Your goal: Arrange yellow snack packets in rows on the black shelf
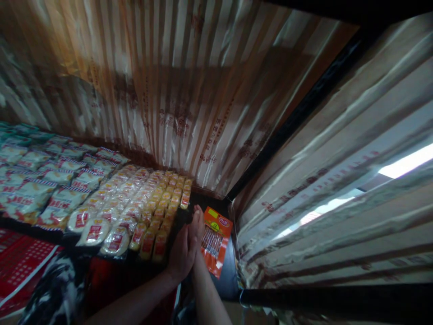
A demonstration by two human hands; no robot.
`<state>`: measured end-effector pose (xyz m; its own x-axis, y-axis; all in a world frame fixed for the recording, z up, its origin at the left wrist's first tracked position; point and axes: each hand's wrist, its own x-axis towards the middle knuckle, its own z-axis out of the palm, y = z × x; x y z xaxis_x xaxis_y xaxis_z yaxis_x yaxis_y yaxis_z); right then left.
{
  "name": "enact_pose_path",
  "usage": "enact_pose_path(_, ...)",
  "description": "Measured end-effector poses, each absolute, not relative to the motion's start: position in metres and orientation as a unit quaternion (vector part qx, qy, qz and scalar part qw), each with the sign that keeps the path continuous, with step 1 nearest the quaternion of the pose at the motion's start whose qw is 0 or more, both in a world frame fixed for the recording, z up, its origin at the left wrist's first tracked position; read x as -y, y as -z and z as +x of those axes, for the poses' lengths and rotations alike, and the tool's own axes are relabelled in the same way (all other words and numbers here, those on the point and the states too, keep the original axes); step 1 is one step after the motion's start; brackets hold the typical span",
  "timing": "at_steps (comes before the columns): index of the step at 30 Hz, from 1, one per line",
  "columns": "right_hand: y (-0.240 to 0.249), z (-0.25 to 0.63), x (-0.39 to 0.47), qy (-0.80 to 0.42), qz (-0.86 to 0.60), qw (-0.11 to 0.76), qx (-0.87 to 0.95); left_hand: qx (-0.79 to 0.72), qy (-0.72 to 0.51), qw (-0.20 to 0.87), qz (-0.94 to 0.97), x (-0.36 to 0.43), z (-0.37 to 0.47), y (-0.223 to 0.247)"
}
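My left hand (180,253) and my right hand (196,224) rest palm to palm at the shelf's right end, fingers stretched out and nothing visible held. What lies between the palms is hidden. Just right of my right hand, an orange packet with a picture of sticks on it (223,241) lies on the black shelf. On the left side, rows of small yellow wrapped pastries (154,239) stand close to my left hand. Beside them sit clear-wrapped round white cakes (115,239) with red labels.
Farther left are white and red snack bags (64,203) in rows, with green packets (20,132) behind. A red plastic basket (20,262) is at lower left. Printed plastic sheeting (189,99) covers the back, and more sheeting (321,194) hangs right, along a black frame bar (287,113).
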<state>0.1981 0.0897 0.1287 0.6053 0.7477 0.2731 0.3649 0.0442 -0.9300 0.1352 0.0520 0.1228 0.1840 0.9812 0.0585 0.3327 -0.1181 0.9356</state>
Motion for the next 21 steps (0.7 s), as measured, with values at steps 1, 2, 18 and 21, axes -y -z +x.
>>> enact_pose_path(1,-0.126,0.196,-0.087,-0.182,-0.669,0.598,0.402,-0.503,-0.377,0.432,0.647,-0.044,0.131,-0.123)
enact_pose_path(2,-0.123,0.194,-0.084,-0.204,-0.665,0.607,0.384,-0.495,-0.374,0.439,0.650,-0.036,0.127,-0.124)
enact_pose_path(18,-0.111,0.133,0.025,-0.346,-0.621,0.591,0.381,-0.332,-0.317,0.440,0.772,0.042,0.037,-0.116)
enact_pose_path(21,-0.107,0.119,0.042,-0.350,-0.619,0.575,0.403,-0.331,-0.293,0.444,0.780,0.051,0.020,-0.109)
